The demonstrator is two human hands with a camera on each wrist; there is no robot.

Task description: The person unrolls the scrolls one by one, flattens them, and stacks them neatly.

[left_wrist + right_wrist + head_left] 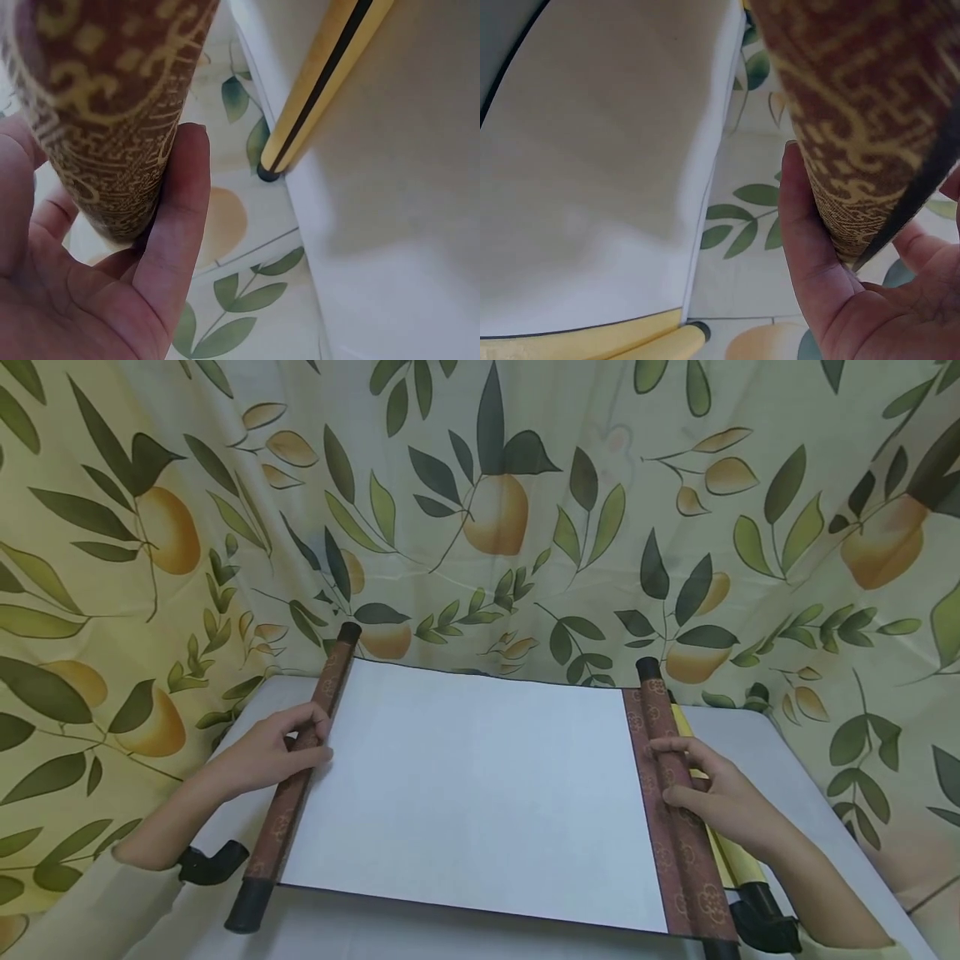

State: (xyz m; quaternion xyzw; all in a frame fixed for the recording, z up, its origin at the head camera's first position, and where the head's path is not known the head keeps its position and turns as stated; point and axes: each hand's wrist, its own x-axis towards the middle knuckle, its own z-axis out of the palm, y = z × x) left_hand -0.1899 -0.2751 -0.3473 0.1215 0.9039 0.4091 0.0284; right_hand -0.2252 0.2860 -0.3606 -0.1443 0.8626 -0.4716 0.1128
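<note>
A hanging scroll with a white, blank-looking face [480, 785] is spread open between two brown patterned rolled ends with black knobs. My left hand [273, 750] grips the left rolled end [279, 831], fingers curled over it and thumb on the near side. On the other side, my right hand [712, 793] holds the right rolled end [697, 860] between thumb and fingers. Both wrist views show the brown, gold-patterned roll close up, cupped in the left fingers [180, 202] and the right fingers [802, 232]. The scroll appears tilted, its near edge casting a shadow.
Beneath lies a white tabletop [720, 727] with rounded corners. A yellow roll [738, 864] with a black end lies behind the scroll's right end, partly hidden. Curtain-like cloth [465, 602] with fruit and leaf prints surrounds the table. Black camera straps sit at both wrists.
</note>
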